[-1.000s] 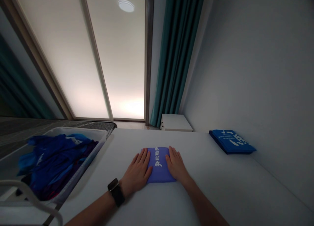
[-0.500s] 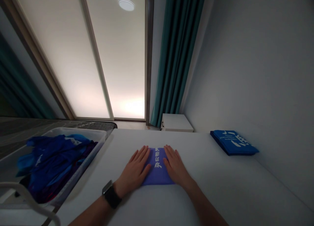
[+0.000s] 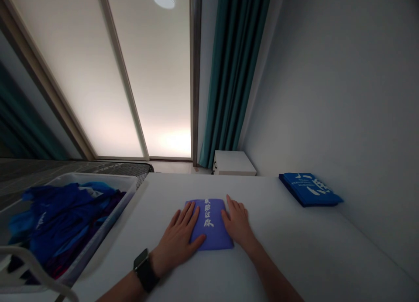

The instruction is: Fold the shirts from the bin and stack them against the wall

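A folded blue-violet cloth [image 3: 211, 223] with white printed characters lies flat on a white table [image 3: 294, 254]. My left hand [image 3: 178, 241] rests palm down over the cloth's left side, fingers spread, with a black watch [image 3: 144, 269] on the wrist. My right hand [image 3: 237, 221] lies flat against the cloth's right edge, its fingers partly on the table. Neither hand grips the cloth. To the right, a folded blue cloth pile [image 3: 309, 189] with large white characters sits near the wall.
A white plastic bin [image 3: 108, 219] at the table's left edge holds loose blue and dark clothes [image 3: 62, 223]. A pale rail [image 3: 29, 262] crosses the lower left corner. A white cabinet [image 3: 234, 163] and teal curtain [image 3: 234, 75] stand beyond the table; a wall runs along the right.
My hands have moved slightly apart and back along the cloth's sides, showing more of its top. The view has shifted a little, and the bin appears further left.
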`<move>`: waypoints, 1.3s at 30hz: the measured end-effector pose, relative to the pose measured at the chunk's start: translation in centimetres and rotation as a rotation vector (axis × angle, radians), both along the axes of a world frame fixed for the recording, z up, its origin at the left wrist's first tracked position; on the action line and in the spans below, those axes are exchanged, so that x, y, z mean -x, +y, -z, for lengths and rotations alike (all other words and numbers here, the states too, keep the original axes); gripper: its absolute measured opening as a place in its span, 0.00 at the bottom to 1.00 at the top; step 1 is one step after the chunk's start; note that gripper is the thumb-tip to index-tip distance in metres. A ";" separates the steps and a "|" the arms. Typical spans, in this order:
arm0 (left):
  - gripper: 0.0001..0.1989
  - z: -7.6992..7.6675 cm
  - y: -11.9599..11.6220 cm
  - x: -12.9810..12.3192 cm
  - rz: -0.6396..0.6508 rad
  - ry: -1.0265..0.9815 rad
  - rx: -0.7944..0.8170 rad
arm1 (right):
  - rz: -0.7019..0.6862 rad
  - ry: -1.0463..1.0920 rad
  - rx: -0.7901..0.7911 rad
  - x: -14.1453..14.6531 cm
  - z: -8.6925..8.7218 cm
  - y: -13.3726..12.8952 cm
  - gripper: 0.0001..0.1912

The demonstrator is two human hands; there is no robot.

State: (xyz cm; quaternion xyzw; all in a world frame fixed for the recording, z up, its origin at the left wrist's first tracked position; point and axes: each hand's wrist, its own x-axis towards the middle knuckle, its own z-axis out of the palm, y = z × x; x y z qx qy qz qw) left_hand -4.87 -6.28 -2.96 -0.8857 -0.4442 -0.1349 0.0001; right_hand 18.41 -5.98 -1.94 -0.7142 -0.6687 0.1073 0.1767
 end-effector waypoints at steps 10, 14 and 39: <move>0.26 -2.7 1.0 0.9 0.095 -0.166 -0.029 | 0.013 0.157 -0.024 -2.4 0.0 1.9 0.22; 0.33 -2.3 0.1 0.0 0.091 -0.194 0.058 | -0.013 0.078 0.161 -1.9 -1.6 3.3 0.17; 0.27 -2.2 3.6 0.7 -0.006 -0.382 0.144 | -0.045 0.710 0.192 -0.6 -2.0 5.0 0.10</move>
